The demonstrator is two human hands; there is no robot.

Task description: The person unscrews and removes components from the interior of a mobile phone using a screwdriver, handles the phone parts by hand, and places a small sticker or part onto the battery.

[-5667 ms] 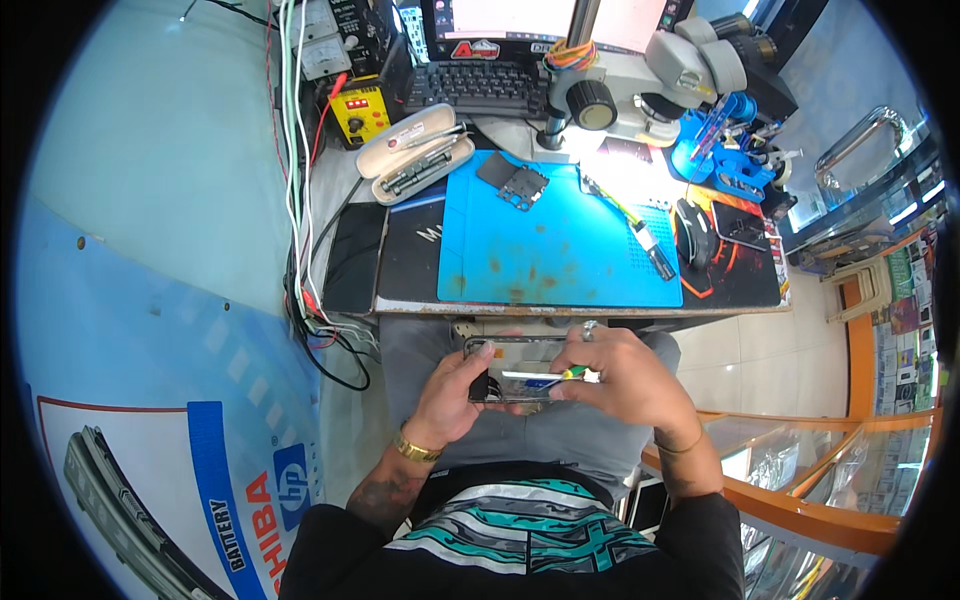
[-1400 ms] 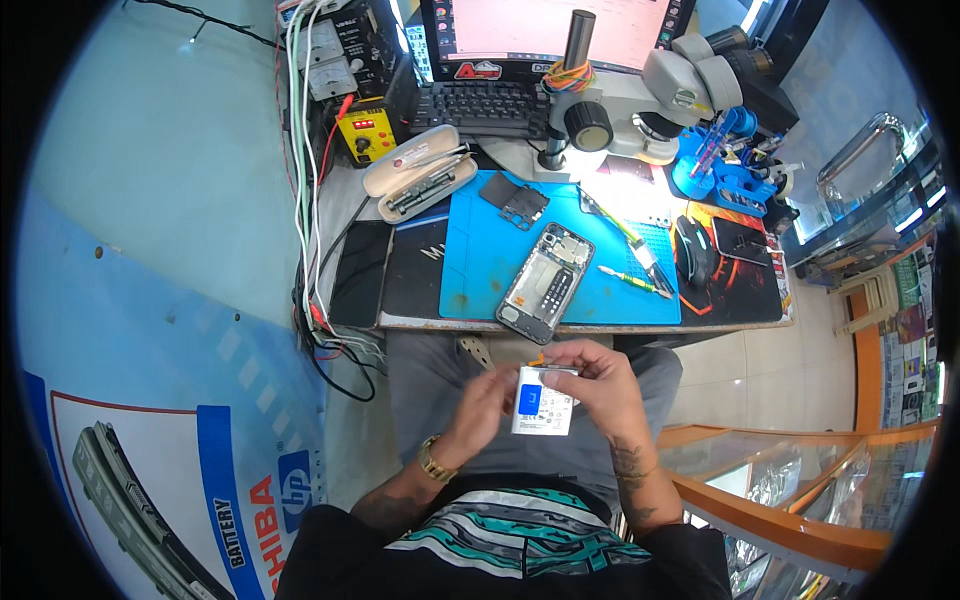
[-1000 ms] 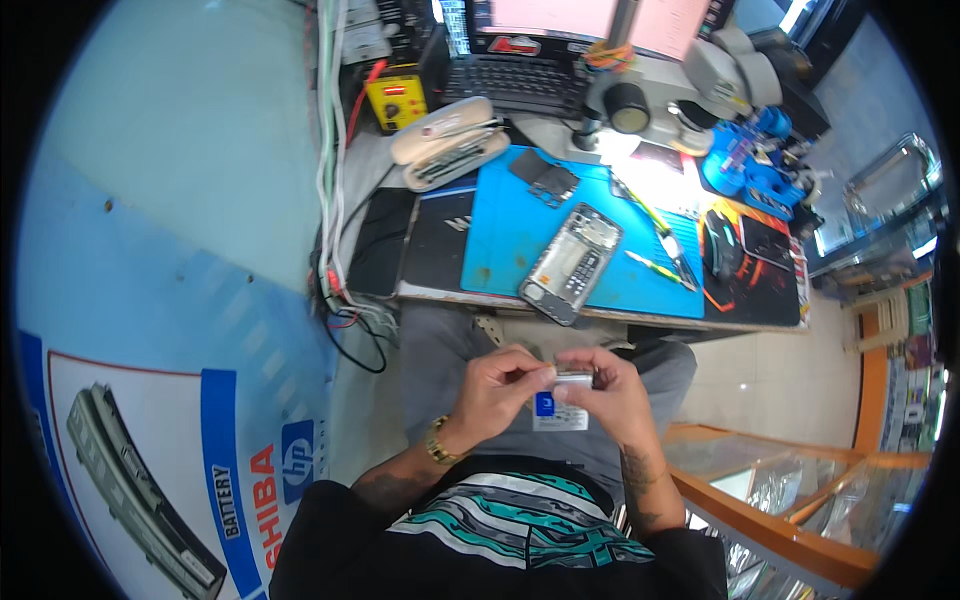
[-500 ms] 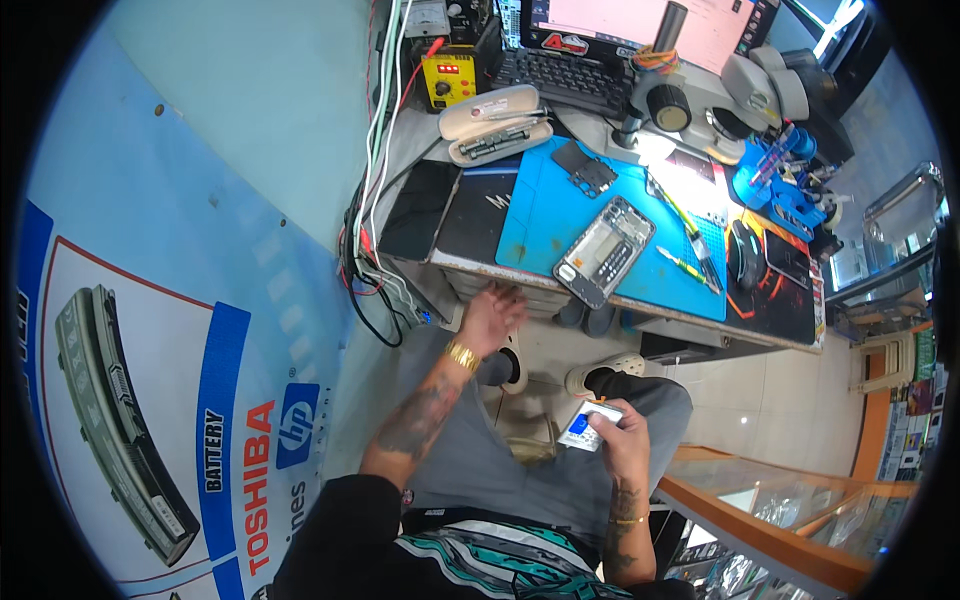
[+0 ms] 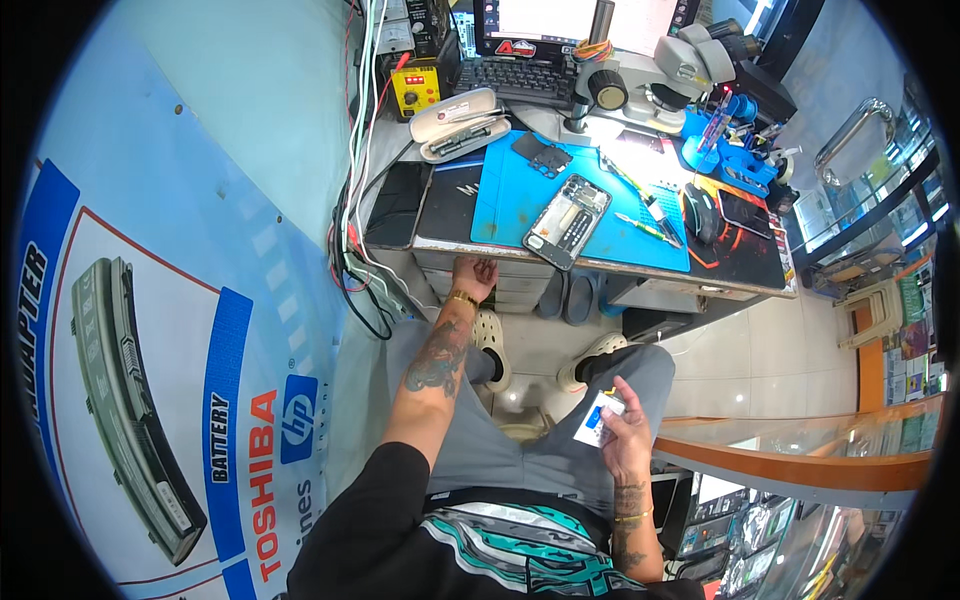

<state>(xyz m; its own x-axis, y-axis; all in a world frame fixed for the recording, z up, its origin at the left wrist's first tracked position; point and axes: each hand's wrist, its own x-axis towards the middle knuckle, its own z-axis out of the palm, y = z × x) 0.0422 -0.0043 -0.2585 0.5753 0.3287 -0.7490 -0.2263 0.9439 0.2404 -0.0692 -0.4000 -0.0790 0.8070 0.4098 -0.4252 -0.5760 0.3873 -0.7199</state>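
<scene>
My left hand (image 5: 476, 279) reaches under the desk's front edge to the top of a stack of pale drawers (image 5: 518, 284). Its fingers are curled against the top drawer's front; their tips are partly hidden. Over my right thigh, my right hand (image 5: 627, 432) pinches a flat white and blue phone battery (image 5: 592, 421) between thumb and fingers. A short yellow connector strip shows at the battery's upper end. On the blue work mat (image 5: 500, 215) lies an opened phone housing (image 5: 568, 222), with a dark phone back part (image 5: 542, 154) behind it.
Tweezers and a pen-like tool (image 5: 640, 190) lie on the mat's right, beside a mouse (image 5: 702, 213) and a phone (image 5: 745, 213). A microscope (image 5: 606, 88), an open tool case (image 5: 460, 125) and a keyboard (image 5: 515, 78) stand behind. Cables (image 5: 352, 190) hang at left; a glass showcase (image 5: 800, 455) is at right.
My left hand has moved up against the drawer front, its fingers now curled. My right hand still holds the battery, turned more upright with a finger raised. The view has shifted slightly.
</scene>
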